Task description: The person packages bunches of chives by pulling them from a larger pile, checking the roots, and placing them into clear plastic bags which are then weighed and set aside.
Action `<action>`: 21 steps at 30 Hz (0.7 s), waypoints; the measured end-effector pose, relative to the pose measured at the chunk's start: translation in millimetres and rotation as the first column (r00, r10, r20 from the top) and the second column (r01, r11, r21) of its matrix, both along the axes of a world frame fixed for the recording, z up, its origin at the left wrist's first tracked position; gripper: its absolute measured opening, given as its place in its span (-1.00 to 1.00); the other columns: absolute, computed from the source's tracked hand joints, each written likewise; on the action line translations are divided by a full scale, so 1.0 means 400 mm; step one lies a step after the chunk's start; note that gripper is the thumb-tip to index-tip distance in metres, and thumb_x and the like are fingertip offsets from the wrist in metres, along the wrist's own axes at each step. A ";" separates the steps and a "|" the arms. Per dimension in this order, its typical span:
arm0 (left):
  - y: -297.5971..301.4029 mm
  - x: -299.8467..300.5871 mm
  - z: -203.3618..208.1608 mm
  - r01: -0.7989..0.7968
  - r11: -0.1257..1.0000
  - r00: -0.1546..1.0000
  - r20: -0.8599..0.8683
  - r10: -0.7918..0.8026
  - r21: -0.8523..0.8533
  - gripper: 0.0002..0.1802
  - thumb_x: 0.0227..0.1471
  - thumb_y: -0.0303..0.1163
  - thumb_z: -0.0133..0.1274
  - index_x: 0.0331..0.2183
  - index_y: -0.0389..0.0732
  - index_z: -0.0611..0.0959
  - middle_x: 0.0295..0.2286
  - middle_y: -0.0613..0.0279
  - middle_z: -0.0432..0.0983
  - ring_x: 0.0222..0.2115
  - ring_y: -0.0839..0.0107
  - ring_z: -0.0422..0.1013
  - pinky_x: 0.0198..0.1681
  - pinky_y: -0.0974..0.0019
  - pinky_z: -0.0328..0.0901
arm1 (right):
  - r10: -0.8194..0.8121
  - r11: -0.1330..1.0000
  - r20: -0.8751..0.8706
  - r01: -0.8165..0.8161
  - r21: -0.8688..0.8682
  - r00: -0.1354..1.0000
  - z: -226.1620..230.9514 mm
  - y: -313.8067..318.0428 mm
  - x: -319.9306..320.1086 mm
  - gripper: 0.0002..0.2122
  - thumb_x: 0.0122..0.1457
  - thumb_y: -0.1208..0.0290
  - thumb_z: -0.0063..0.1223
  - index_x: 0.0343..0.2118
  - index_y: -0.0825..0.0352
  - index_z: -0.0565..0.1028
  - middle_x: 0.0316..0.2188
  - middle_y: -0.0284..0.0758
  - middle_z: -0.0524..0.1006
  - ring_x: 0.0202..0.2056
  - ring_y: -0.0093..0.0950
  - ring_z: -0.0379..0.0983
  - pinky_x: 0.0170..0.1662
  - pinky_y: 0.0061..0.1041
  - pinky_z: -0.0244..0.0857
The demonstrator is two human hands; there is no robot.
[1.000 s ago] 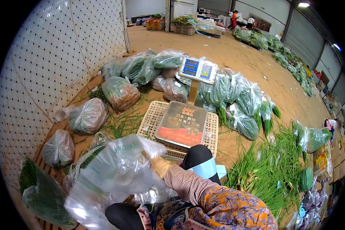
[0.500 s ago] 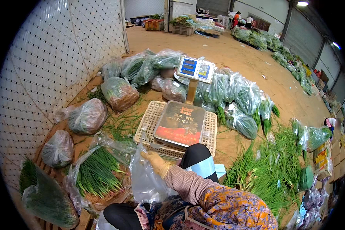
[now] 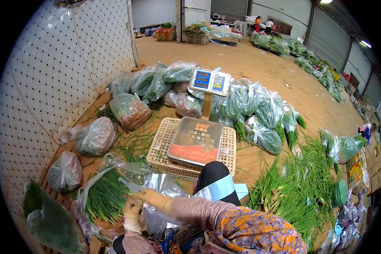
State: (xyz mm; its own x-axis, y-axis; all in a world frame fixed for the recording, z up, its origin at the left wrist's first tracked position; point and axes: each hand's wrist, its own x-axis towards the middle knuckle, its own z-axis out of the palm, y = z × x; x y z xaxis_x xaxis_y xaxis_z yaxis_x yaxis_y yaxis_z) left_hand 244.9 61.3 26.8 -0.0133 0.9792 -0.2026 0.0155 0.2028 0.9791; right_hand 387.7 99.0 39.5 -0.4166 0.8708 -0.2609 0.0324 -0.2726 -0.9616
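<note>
— Right hand (image 3: 153,199): gripping what?
— Pinching a clear plastic bag (image 3: 153,218), near, left of centre, just right of scallions (image 3: 106,195) in an open bag (image 3: 82,215).
— And with the left hand (image 3: 132,213)?
— Curled alongside; cannot tell whether gripping anything.
— And farther off?
— Platform scale (image 3: 194,142) atop a cream crate (image 3: 157,152); loose scallions (image 3: 298,197) to the right.

The floor (image 3: 241,61) (brown) bears bagged greens (image 3: 107,195) and 1 loose heap (image 3: 298,188).
</note>
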 end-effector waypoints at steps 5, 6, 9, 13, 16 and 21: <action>0.008 0.035 0.012 0.068 0.923 0.694 -0.682 0.230 0.379 -0.89 -0.22 -0.48 0.02 -0.64 -0.27 0.42 -0.66 0.16 0.30 -0.64 0.37 0.25 -0.55 0.33 0.17 | 0.020 0.956 0.378 -0.129 0.264 0.926 -0.069 0.032 0.032 -0.65 -0.01 0.19 0.04 -0.29 0.41 0.48 -0.52 -0.29 0.49 -0.44 -0.48 0.37 -0.38 -0.54 0.26; 0.016 -0.015 -0.001 -0.034 0.850 0.619 -0.657 0.430 0.526 -0.87 -0.22 -0.50 -0.01 -0.67 -0.28 0.39 -0.68 0.14 0.28 -0.65 0.34 0.24 -0.55 0.33 0.18 | 0.041 0.917 0.517 -0.238 0.321 0.855 -0.015 0.040 0.031 -0.68 -0.01 0.23 0.05 -0.29 0.39 0.48 -0.52 -0.28 0.49 -0.43 -0.46 0.38 -0.39 -0.53 0.27; 0.035 -0.091 0.010 -0.292 0.951 0.876 -0.372 0.307 0.098 -0.93 -0.14 -0.48 -0.02 -0.55 -0.27 0.44 -0.63 0.20 0.31 -0.60 0.40 0.26 -0.49 0.36 0.21 | -0.190 0.980 0.139 0.180 0.079 0.972 -0.091 0.119 0.163 -0.69 -0.07 0.18 0.04 -0.44 0.39 0.50 -0.52 -0.11 0.49 -0.44 -0.25 0.44 -0.39 -0.40 0.34; 0.045 -0.033 -0.002 0.029 0.997 0.999 0.032 -0.031 0.070 -0.71 -0.09 -0.27 0.10 -0.31 -0.20 0.49 -0.44 0.37 0.38 -0.44 0.51 0.28 -0.34 0.39 0.22 | -0.164 0.704 0.336 -0.128 0.698 0.927 -0.080 0.082 0.052 -0.78 -0.02 0.22 -0.01 -0.44 0.27 0.53 -0.56 -0.12 0.47 -0.49 -0.32 0.42 -0.41 -0.43 0.32; 0.028 0.050 0.025 -0.044 0.996 0.905 0.425 0.007 0.078 -0.73 -0.09 -0.23 0.07 -0.43 -0.24 0.48 -0.50 0.36 0.39 -0.47 0.53 0.28 -0.36 0.40 0.22 | -0.103 0.990 -0.082 0.110 0.084 0.991 -0.069 0.049 -0.034 -0.79 0.05 0.23 -0.05 -0.41 0.23 0.53 -0.62 -0.17 0.44 -0.55 -0.42 0.36 -0.45 -0.49 0.26; 0.025 -0.108 -0.085 -0.145 0.922 0.732 -0.588 0.344 0.359 -0.93 -0.20 -0.49 -0.05 -0.59 -0.29 0.44 -0.65 0.21 0.33 -0.58 0.43 0.25 -0.45 0.34 0.19 | -0.183 0.965 0.022 0.175 0.193 0.983 -0.093 0.070 0.052 -0.69 0.00 0.23 0.03 -0.45 0.47 0.47 -0.58 -0.30 0.48 -0.52 -0.57 0.34 -0.42 -0.58 0.25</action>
